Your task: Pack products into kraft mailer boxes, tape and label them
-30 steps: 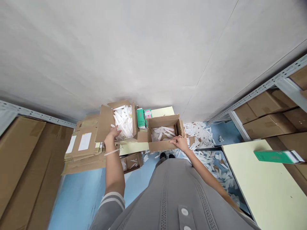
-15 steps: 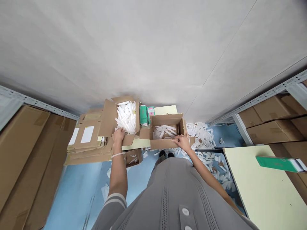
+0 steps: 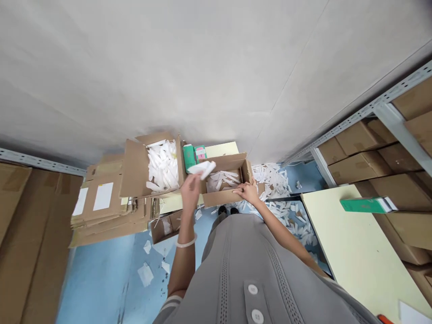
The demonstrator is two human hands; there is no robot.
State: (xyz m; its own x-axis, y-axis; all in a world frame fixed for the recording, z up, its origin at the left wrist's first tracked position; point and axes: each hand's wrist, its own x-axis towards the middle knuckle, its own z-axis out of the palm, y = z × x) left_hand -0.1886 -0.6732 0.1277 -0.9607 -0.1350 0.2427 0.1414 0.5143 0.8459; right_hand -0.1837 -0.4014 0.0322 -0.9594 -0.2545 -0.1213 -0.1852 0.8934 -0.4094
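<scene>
Strips (image 3: 204, 168), white, jut beyond the far side of the left hand (image 3: 191, 189), pinched in its fingers; the right hand (image 3: 248, 192) grips the carton's (image 3: 219, 198) near right corner.

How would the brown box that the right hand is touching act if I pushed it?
The brown box would probably feel light for its size, as the white pieces inside look thin and lie low. Its thin cardboard sides might bend a little if pressed. It likely won't roll, because those sides are flat.
</scene>
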